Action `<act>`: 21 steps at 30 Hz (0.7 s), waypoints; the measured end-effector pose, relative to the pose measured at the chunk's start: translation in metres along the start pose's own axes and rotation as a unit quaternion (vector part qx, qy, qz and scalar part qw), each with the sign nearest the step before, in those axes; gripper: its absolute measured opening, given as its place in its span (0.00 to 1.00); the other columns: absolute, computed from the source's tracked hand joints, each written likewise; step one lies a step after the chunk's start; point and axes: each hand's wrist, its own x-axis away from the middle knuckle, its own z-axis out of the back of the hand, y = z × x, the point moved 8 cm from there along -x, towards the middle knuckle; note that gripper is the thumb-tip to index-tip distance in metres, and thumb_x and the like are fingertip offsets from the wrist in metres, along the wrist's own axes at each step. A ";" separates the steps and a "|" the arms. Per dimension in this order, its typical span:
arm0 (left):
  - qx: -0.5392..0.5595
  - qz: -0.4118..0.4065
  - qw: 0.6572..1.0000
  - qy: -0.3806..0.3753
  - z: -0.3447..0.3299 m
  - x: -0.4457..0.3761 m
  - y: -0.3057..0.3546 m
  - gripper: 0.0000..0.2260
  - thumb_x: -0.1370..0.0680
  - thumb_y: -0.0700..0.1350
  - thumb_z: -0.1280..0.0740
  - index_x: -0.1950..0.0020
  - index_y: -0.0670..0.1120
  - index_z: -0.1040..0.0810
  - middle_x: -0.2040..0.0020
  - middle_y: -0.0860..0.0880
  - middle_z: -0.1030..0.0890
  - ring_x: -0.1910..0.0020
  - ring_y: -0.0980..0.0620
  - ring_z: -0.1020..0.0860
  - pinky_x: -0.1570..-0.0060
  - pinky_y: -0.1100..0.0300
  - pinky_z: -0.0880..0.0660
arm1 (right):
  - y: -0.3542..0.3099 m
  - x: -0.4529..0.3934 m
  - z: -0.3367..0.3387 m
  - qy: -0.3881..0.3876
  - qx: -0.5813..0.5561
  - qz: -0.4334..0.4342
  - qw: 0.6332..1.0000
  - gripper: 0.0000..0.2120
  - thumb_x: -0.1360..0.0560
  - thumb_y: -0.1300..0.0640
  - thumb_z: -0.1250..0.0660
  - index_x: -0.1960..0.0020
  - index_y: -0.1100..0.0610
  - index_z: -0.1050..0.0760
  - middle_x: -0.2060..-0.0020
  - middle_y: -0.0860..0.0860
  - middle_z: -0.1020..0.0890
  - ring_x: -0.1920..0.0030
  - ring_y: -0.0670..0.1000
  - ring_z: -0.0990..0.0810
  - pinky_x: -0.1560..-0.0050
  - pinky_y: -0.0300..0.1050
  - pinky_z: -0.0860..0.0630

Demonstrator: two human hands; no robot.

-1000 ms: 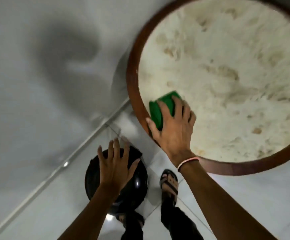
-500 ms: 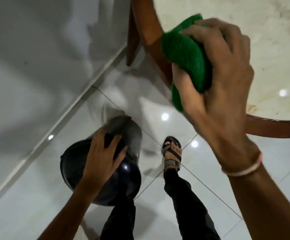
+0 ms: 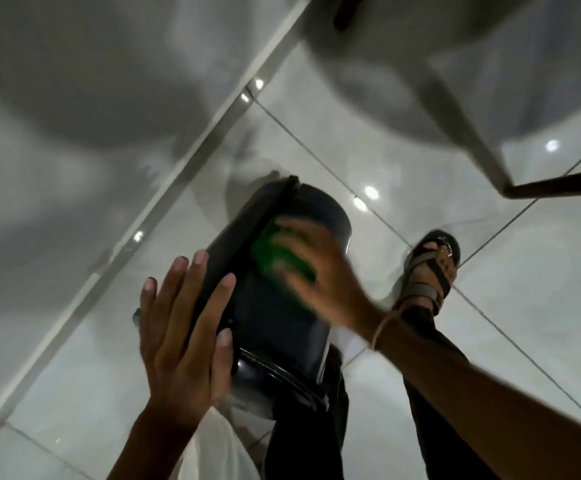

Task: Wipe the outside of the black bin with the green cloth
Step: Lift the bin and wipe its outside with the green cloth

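**Wiping has started, bin tipped up between both hands**

The black bin [image 3: 275, 306] is tilted over, off upright, and sits right between the two hands above the glossy floor [image 3: 489, 271]. The left hand [image 3: 181, 334] is spread flat with fingers open, pressed against the bin's left side and rim to steady it, more a brace than a grip. The right hand [image 3: 313, 275] is on the other side, clamping the green cloth [image 3: 275, 258] under its fingers and pressing it onto the bin's outer wall. That hand is blurred, so I'd guess it's mid-swipe, but I can't tell which direction.

So we're in the actual wiping step, early by the look of it. Next move probably needs the cloth run along the wall, then the left hand turning the bin so the unwiped sides come round. A sandalled foot [image 3: 431, 268] stands just past the right hand.
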 end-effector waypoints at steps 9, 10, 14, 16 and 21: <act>0.015 0.022 0.999 0.030 0.001 -0.010 -0.006 0.23 0.10 0.49 0.52 0.21 0.42 0.29 0.17 0.46 0.34 0.11 0.51 0.42 0.12 0.46 0.49 | -0.014 -0.037 0.009 0.043 -0.046 -0.052 0.997 0.15 0.20 0.48 0.31 0.38 0.53 0.17 0.34 0.52 0.17 0.30 0.53 0.22 0.25 0.51 0.29; 0.016 0.022 0.999 0.030 0.002 -0.010 -0.006 0.23 0.10 0.49 0.52 0.19 0.42 0.31 0.14 0.47 0.37 0.11 0.51 0.42 0.12 0.46 0.49 | -0.041 -0.014 -0.001 0.020 -0.055 0.010 0.998 0.16 0.19 0.45 0.34 0.37 0.51 0.18 0.32 0.50 0.18 0.28 0.51 0.23 0.24 0.50 0.31; 0.026 -0.021 0.999 0.025 0.000 -0.003 -0.004 0.25 0.10 0.50 0.52 0.13 0.48 0.38 0.11 0.52 0.42 0.11 0.50 0.42 0.12 0.47 0.50 | -0.022 0.009 -0.009 -0.026 -0.025 0.098 0.995 0.16 0.18 0.52 0.35 0.34 0.57 0.20 0.28 0.56 0.22 0.25 0.56 0.26 0.21 0.55 0.33; 0.023 -0.002 1.000 0.020 0.003 0.003 -0.014 0.24 0.10 0.50 0.52 0.17 0.45 0.34 0.11 0.53 0.43 0.11 0.51 0.43 0.12 0.48 0.51 | 0.036 -0.018 0.004 0.033 -0.019 -0.032 0.999 0.16 0.19 0.61 0.32 0.33 0.63 0.21 0.30 0.61 0.21 0.27 0.62 0.25 0.22 0.60 0.31; 0.036 0.039 0.999 0.014 0.000 -0.012 -0.019 0.24 0.11 0.50 0.52 0.20 0.39 0.33 0.16 0.47 0.36 0.11 0.53 0.45 0.12 0.46 0.53 | 0.073 -0.069 0.025 0.081 -0.103 -0.186 0.974 0.18 0.23 0.53 0.30 0.36 0.59 0.18 0.37 0.56 0.16 0.36 0.54 0.19 0.29 0.57 0.24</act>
